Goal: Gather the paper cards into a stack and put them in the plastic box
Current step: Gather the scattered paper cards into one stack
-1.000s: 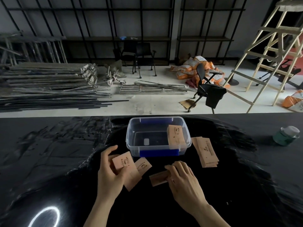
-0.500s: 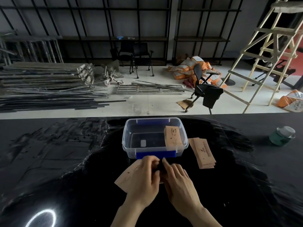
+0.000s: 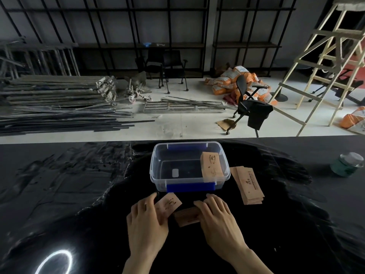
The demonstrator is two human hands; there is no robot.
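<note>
A clear plastic box [image 3: 156, 157] with blue clips stands mid-table, with a few brown paper cards [image 3: 210, 167] leaning against its right inner wall. Just in front of it, my left hand [image 3: 147, 220] holds a tilted card [image 3: 169, 202] between thumb and fingers. My right hand [image 3: 217, 218] lies with its fingers over the right end of a small card stack [image 3: 186, 216] lying flat on the table. Another fanned stack of cards [image 3: 248, 184] lies to the right of the box, apart from both hands.
The table [image 3: 79, 194] is glossy black, with a bright ring-light reflection [image 3: 53, 262] at the near left. A green glass jar [image 3: 347, 165] stands at the far right. Beyond the table edge are metal bars, chairs and a wooden ladder.
The hands, joined over the cards half a second ago, have drawn apart. The left has moved left with a single card and the right now rests on the small stack.
</note>
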